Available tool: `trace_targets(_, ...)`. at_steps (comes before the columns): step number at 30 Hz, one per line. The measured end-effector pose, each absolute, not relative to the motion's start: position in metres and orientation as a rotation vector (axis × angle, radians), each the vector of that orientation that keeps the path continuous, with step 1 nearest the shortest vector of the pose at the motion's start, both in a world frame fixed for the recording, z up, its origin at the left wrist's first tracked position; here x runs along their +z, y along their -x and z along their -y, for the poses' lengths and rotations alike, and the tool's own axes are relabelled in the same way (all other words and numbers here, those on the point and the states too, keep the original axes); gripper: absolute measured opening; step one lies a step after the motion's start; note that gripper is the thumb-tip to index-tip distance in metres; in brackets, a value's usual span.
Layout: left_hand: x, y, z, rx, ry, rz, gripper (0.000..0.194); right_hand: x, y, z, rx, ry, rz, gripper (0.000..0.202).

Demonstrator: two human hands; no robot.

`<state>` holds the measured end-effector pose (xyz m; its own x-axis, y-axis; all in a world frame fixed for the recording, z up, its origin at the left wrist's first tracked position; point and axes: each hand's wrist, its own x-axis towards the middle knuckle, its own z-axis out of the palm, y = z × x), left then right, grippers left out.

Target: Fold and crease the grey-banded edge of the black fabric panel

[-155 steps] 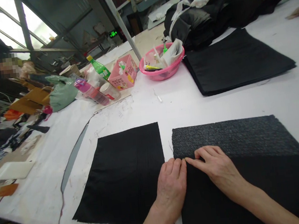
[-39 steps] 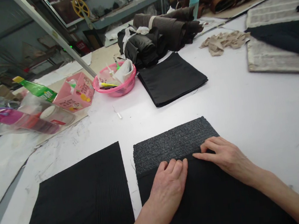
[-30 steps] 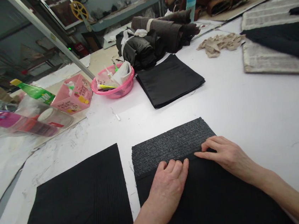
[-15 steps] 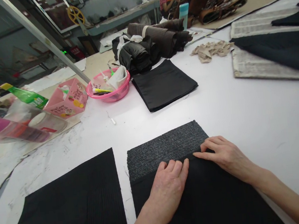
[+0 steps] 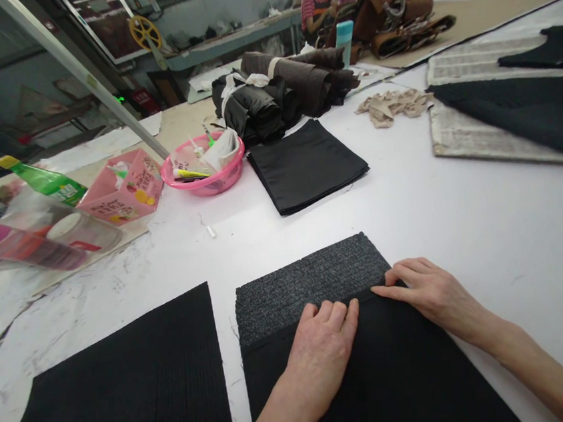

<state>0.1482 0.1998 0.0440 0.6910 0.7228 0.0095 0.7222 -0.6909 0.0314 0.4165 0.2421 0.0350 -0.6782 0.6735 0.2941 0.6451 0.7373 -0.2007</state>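
A black cloth [image 5: 389,374] lies on the white table, its upper edge folded over a speckled dark grey piece [image 5: 309,285]. My left hand [image 5: 323,341] rests on the fold near its middle, fingers bent and pressed together on the black edge. At the right end of the same edge, my right hand [image 5: 431,292] pinches the black cloth between thumb and fingers. Left of these pieces lies another black cloth [image 5: 128,381], untouched.
Beyond sit a black cloth stack [image 5: 309,164], a pink basket [image 5: 204,169], a pink box [image 5: 125,187] and dark rolls [image 5: 260,102]. Beige scraps [image 5: 391,105] and a board [image 5: 504,127] with black cloth lie right. A person [image 5: 315,6] sits far back.
My right hand has shifted slightly right along the folded edge. My left hand stays nearly in place on the cloth. The whole view has moved a little.
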Motion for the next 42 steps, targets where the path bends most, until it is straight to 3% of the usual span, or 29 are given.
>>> trace_targets(8, 0.044, -0.156, -0.205, 0.053, -2.881, -1.206, 0.044, 0.037, -0.425, -0.246, 0.075, 0.986, 2.640, 0.031)
trace_targets(34, 0.048, -0.173, -0.212, 0.136, -2.830, -1.166, 0.048, 0.040, -0.434, -0.244, 0.183, 1.047, 2.752, 0.037)
trace_targets(42, 0.046, -0.185, -0.214, 0.199, -2.873, -1.145, 0.038, 0.044, -0.433, -0.243, 0.158, 1.051, 2.722, 0.037)
